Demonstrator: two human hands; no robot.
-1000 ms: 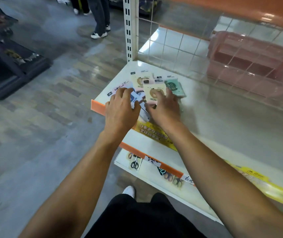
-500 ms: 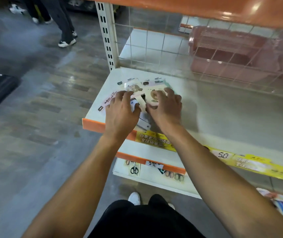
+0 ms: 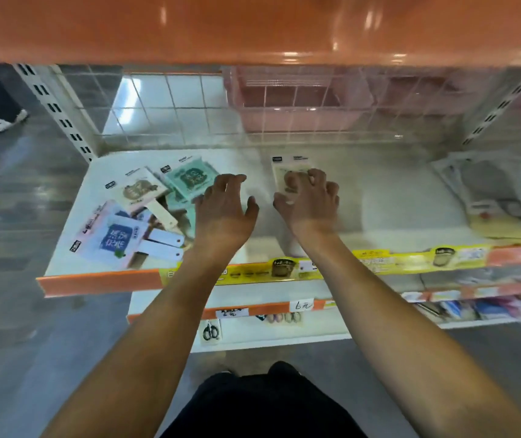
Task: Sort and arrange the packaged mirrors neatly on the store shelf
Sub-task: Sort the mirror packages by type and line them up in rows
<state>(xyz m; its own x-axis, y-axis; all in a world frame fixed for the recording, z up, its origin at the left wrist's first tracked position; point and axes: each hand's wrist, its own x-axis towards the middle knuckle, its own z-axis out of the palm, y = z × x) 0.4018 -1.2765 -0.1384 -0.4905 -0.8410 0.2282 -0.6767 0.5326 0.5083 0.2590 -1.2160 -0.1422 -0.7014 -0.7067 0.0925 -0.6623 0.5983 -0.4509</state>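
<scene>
Pinching a cream mirror pack (image 3: 287, 175), right hand (image 3: 308, 200); left hand (image 3: 223, 210) released; tag (image 3: 301, 306) reads "6元".

**Shelf layout: heap at left, single pack at centre**

A heap of overlapping carded mirror packs (image 3: 145, 213) lies on the white shelf board (image 3: 379, 197) at centre left of the frame. Right of it (past the left hand (image 3: 223, 213)) one cream carded mirror pack (image 3: 290, 175) lies alone under the right hand (image 3: 311, 200). Flat clear-wrapped packages (image 3: 493, 197) lie at far right.
</scene>
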